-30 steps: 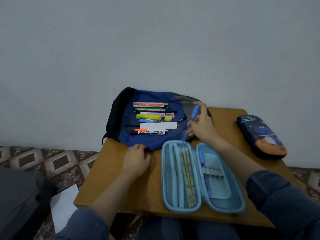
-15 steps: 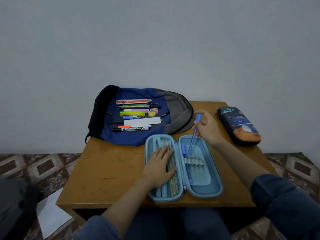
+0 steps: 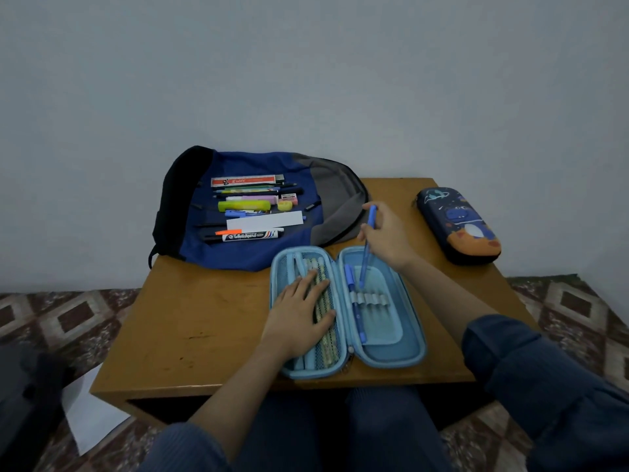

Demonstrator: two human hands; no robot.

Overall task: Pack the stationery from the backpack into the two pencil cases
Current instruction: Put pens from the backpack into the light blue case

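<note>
Sliding the blue pen (image 3: 368, 247) tip-first toward the elastic loops (image 3: 369, 299) carries the main risk. The right hand (image 3: 388, 233) pinches only its upper part, so the tip could skid past the band or snag the seated pen (image 3: 355, 308) beside it. A lesser risk is the open pencil case (image 3: 408, 356) shifting on the bench (image 3: 204, 318). The left hand (image 3: 299, 318), fingers flat, presses its left half.

Containers:
- **Backpack** (image 3: 326, 206), upper centre of frame: lies flat, carrying a whiteboard marker (image 3: 252, 236), a yellow highlighter (image 3: 243, 206) and other stationery on top.
- **Open case**, lower centre: holds pencils (image 3: 325, 321) in its left half.
- **Closed pencil case** (image 3: 459, 226), right of frame: contents hidden.
</note>
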